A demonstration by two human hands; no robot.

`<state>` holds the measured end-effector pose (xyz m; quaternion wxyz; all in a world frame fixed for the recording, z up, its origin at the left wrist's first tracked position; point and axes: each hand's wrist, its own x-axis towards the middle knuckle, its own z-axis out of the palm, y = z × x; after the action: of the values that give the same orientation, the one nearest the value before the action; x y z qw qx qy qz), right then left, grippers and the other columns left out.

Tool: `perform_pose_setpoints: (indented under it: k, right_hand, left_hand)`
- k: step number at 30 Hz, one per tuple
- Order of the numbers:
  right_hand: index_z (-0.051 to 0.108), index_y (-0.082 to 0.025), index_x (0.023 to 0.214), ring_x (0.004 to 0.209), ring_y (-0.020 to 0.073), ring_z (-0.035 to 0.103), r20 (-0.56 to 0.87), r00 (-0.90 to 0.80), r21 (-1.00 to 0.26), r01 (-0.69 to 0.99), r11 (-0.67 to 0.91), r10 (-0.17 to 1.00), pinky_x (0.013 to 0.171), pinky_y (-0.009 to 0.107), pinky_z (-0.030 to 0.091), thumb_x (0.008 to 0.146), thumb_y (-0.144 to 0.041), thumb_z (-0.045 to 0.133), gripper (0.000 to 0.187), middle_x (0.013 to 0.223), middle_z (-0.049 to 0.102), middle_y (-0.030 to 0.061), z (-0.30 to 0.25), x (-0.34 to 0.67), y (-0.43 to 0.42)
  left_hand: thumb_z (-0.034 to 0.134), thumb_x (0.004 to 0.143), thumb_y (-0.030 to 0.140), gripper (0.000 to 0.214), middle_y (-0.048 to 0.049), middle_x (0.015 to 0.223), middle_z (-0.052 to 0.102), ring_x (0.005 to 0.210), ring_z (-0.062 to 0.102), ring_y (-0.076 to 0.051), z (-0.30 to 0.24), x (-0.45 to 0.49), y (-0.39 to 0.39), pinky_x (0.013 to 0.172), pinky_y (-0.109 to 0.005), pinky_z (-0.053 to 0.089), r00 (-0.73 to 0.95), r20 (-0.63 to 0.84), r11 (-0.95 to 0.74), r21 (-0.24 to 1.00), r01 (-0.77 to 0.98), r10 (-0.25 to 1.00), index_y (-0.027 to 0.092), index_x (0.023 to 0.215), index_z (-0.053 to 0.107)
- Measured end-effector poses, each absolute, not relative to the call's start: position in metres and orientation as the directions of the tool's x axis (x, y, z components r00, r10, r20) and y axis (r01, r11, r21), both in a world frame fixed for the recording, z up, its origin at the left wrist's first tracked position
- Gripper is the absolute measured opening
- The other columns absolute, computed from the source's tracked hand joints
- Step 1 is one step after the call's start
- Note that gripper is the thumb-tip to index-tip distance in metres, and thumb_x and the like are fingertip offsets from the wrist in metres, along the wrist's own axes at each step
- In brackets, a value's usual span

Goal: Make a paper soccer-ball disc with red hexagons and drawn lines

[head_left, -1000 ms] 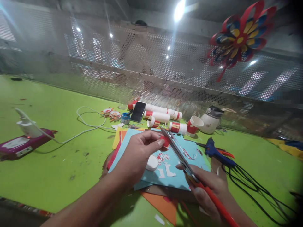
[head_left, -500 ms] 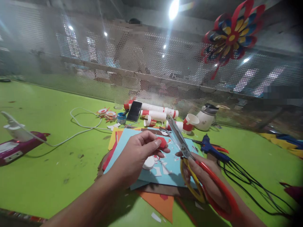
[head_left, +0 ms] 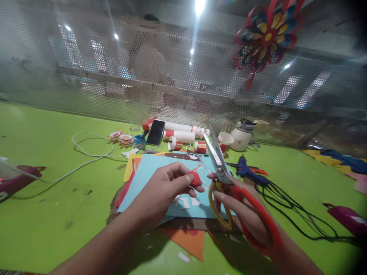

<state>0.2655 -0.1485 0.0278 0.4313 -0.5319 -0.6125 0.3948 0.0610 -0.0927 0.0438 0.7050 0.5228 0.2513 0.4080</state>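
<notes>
Between the thumb and fingers of my left hand (head_left: 168, 187) is a small piece of red paper (head_left: 195, 178). My right hand (head_left: 243, 206) is closed on a pair of scissors (head_left: 218, 160) with one yellow and one red handle. Their blades point up and away from me, slightly parted, to the right of the red piece and apart from it. Below both hands lies a light blue sheet of paper (head_left: 140, 179), with white paper scraps (head_left: 185, 203) scattered on it. My left hand hides part of a white round piece there.
Paper tubes (head_left: 179, 136), a phone (head_left: 155, 132), a blue paint jar (head_left: 140, 141), a paper cup (head_left: 225, 141) and a white kettle-like jug (head_left: 242, 135) stand or lie behind the sheet. A blue glue gun (head_left: 243, 168) with black cables is at right. White cable (head_left: 83, 164) crosses the left side.
The scissor blades have opened a little and the scissors have turned more upright. The whole view has shifted slightly. My left hand still pinches the red paper.
</notes>
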Motion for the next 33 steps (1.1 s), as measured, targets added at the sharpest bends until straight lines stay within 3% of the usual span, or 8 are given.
perform_pose_setpoints:
  k: [4,8,11,18,25,33]
  right_hand:
    - [0.056,-0.021,0.113,0.079,0.0182,0.056,0.209,-0.152,-0.886,0.390,0.252,0.966,0.069,0.029,0.044,0.092,-0.050,0.049,0.037,0.086,0.060,0.0038,0.038,0.258,-0.153]
    - [0.052,-0.019,0.098,0.073,0.0172,0.050,0.180,-0.351,-0.842,0.428,0.328,0.919,0.063,0.029,0.042,0.090,-0.065,0.037,0.049,0.085,0.056,0.0047,0.041,0.255,-0.156]
    - [0.051,-0.019,0.091,0.071,0.0165,0.048,0.204,-0.330,-0.810,0.471,0.348,0.922,0.061,0.028,0.040,0.089,-0.068,0.032,0.053,0.084,0.055,0.0050,0.036,0.254,-0.158]
    - [0.051,-0.020,0.118,0.071,0.0175,0.049,0.253,-0.313,-0.796,0.470,0.381,0.915,0.066,0.031,0.042,0.086,-0.068,0.040,0.059,0.083,0.054,0.0035,0.027,0.253,-0.159]
    - [0.051,-0.018,0.120,0.068,0.0156,0.048,0.213,-0.367,-0.807,0.457,0.375,0.906,0.062,0.028,0.042,0.086,-0.069,0.039,0.062,0.080,0.051,0.0021,0.036,0.251,-0.159]
    - [0.053,-0.020,0.123,0.066,0.0166,0.051,0.249,-0.289,-0.763,0.530,0.371,0.924,0.058,0.027,0.043,0.086,-0.069,0.040,0.063,0.079,0.056,0.0041,0.032,0.250,-0.161]
  left_hand:
    - [0.066,0.084,0.027,0.013,-0.0004,0.080,0.066,0.071,0.059,-0.011,0.043,0.059,-0.091,0.073,-0.026,0.044,0.499,0.092,0.085,0.943,-0.322,0.862,0.016,0.077,0.062]
    - [0.067,0.083,0.032,0.015,-0.0011,0.083,0.063,0.074,0.057,-0.012,0.041,0.057,-0.090,0.073,-0.026,0.044,0.462,0.093,0.047,0.958,-0.283,0.882,0.017,0.082,0.064]
    - [0.065,0.084,0.035,0.018,-0.0003,0.080,0.062,0.074,0.055,-0.012,0.042,0.056,-0.091,0.070,-0.025,0.042,0.440,0.090,0.023,0.969,-0.246,0.894,0.018,0.083,0.064]
    - [0.066,0.083,0.029,0.014,0.0000,0.073,0.060,0.072,0.054,-0.013,0.047,0.059,-0.092,0.069,-0.025,0.040,0.418,0.138,-0.034,0.969,-0.245,0.898,0.016,0.077,0.064]
    - [0.065,0.084,0.026,0.012,0.0015,0.073,0.061,0.069,0.054,-0.011,0.047,0.059,-0.093,0.066,-0.023,0.038,0.413,0.136,-0.026,0.965,-0.262,0.900,0.016,0.078,0.064]
    - [0.065,0.081,0.027,0.012,0.0005,0.071,0.059,0.069,0.053,-0.012,0.047,0.059,-0.094,0.065,-0.025,0.038,0.388,0.122,-0.024,0.969,-0.247,0.914,0.016,0.077,0.063]
